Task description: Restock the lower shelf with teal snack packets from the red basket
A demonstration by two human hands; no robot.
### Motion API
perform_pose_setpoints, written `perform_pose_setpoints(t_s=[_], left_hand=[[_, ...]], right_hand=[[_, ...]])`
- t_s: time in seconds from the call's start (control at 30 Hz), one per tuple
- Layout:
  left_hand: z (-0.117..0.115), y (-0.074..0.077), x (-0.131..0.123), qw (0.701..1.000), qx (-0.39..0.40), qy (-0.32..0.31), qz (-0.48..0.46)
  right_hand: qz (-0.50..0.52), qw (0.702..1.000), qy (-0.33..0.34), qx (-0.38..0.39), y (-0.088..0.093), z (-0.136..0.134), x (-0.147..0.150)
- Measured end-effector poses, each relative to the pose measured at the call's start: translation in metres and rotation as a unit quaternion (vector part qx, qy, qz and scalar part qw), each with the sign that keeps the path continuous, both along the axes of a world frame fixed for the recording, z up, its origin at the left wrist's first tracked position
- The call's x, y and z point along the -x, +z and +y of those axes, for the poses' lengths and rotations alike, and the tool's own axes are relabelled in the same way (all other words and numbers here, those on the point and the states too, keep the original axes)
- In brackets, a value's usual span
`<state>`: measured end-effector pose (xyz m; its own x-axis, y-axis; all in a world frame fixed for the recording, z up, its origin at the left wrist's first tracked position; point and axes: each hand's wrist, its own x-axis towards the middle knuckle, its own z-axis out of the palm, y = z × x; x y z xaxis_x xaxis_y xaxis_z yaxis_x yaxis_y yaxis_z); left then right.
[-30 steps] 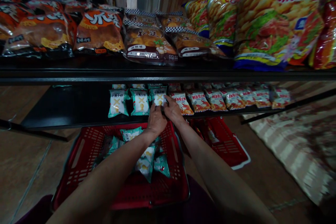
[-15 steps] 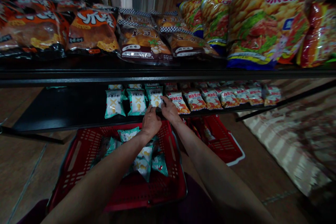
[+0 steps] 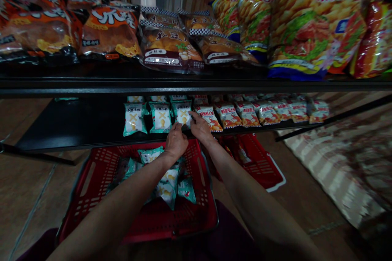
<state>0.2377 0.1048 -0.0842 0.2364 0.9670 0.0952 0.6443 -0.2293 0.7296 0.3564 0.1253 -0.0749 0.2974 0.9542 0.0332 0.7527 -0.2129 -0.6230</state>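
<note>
On the lower shelf stands a small teal-and-white snack bag [image 3: 183, 116], at the right end of a front row of three alike. The fingers of my left hand [image 3: 177, 142] are closed at its bottom edge. At its right edge is my right hand [image 3: 200, 127], curled with finger and thumb against the bag. Two matching bags, a left one [image 3: 134, 119] and a middle one [image 3: 160, 117], stand beside it. Below my left forearm, a red shopping basket [image 3: 147, 228] holds several more teal snack bags [image 3: 167, 189], partly covered by the arm.
Orange-and-white snack bags [image 3: 228, 116] line the lower shelf to the right. The black upper shelf [image 3: 196, 85] overhangs my hands and carries large snack bags [image 3: 306, 28]. A second red basket [image 3: 263, 167] sits on the floor at right, near striped cloth [image 3: 333, 187].
My right hand's fingers have shifted slightly to the right along the bag's edge, showing more of its front. My left hand stays at its bottom. The view has moved slightly.
</note>
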Motion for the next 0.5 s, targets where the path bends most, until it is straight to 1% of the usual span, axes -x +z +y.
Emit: perform_pose_setpoints(t_s=[0.17, 0.3, 0.5], left_hand=[[-0.0030, 0.0021, -0.0005, 1.000, 0.004, -0.010, -0.002], [-0.0031, 0.0007, -0.0009, 1.000, 0.004, -0.013, 0.000], [-0.0037, -0.0002, 0.0002, 1.000, 0.007, -0.019, -0.009]], right_hand=[[-0.003, 1.000, 0.001, 0.006, 0.0005, 0.0011, -0.0024], [0.012, 1.000, -0.004, 0.002, -0.0005, 0.0016, -0.0024], [0.049, 0.999, 0.009, -0.015, -0.0077, 0.0019, -0.0062]])
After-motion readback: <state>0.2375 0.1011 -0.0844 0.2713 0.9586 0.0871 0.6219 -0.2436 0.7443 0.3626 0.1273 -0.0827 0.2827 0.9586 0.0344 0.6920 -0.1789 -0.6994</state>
